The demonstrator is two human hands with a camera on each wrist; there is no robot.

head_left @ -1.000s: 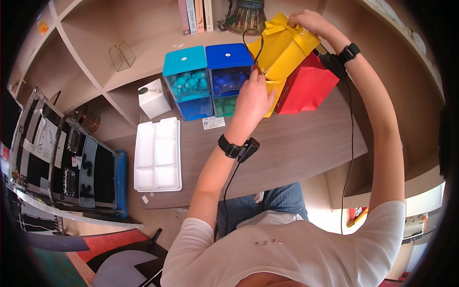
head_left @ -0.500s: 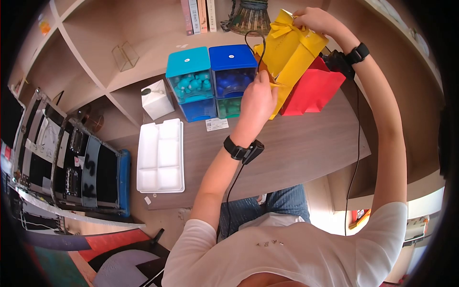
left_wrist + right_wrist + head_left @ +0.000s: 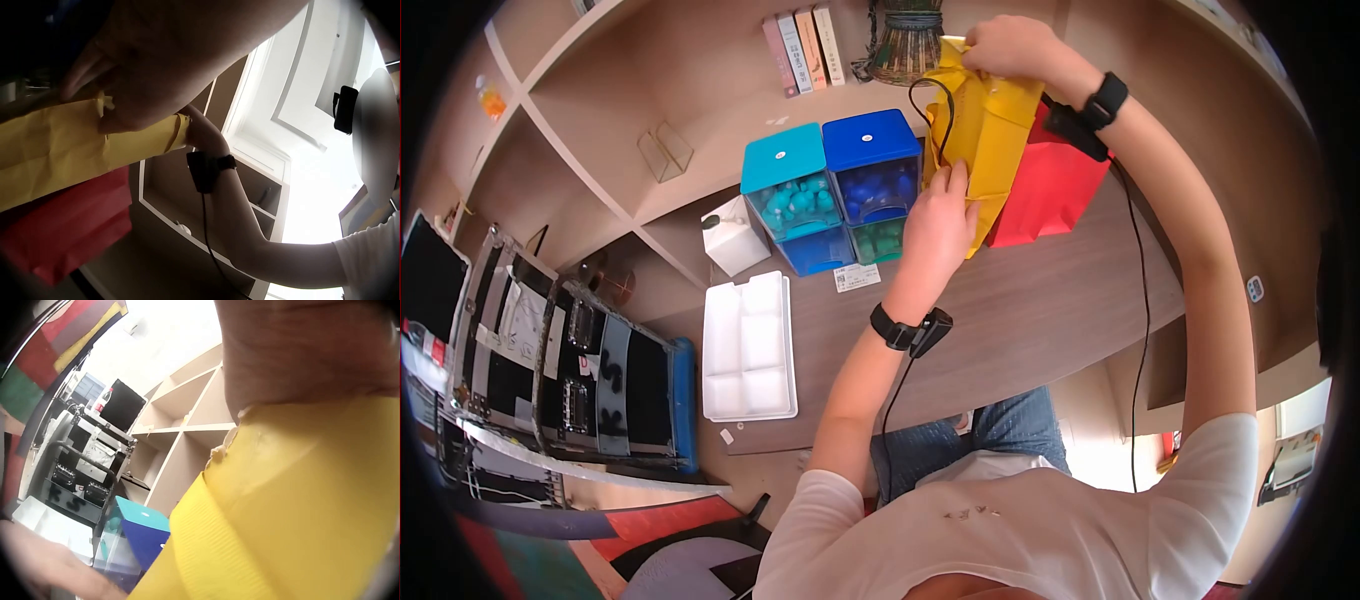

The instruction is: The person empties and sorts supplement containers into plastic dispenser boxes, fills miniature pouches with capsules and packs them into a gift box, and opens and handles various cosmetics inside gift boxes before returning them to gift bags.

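A yellow paper bag [image 3: 990,130] with a ribbon stands upright at the back of the desk, beside a red bag [image 3: 1048,195]. My right hand [image 3: 1015,48] grips its top edge. Lower down, my left hand [image 3: 937,225] pinches the bag's left side. In the left wrist view the left hand [image 3: 169,62] lies against the yellow bag [image 3: 56,147], its fingertips partly in shadow, with the red bag [image 3: 81,222] below. The right wrist view shows the ribbon [image 3: 212,544] close up under the right hand [image 3: 306,356].
Left of the bags stand stacked drawer boxes with teal [image 3: 785,157] and blue lids [image 3: 870,136]. Further left are a white box [image 3: 736,237] and a white divided tray [image 3: 750,350]. Books [image 3: 803,48] and a woven lamp-like object [image 3: 905,45] stand behind. Black cables hang from both wrists.
The right hand has shifted left along with the top of the yellow bag, which has turned more upright. The left hand stays at its side. The head view has shifted slightly.
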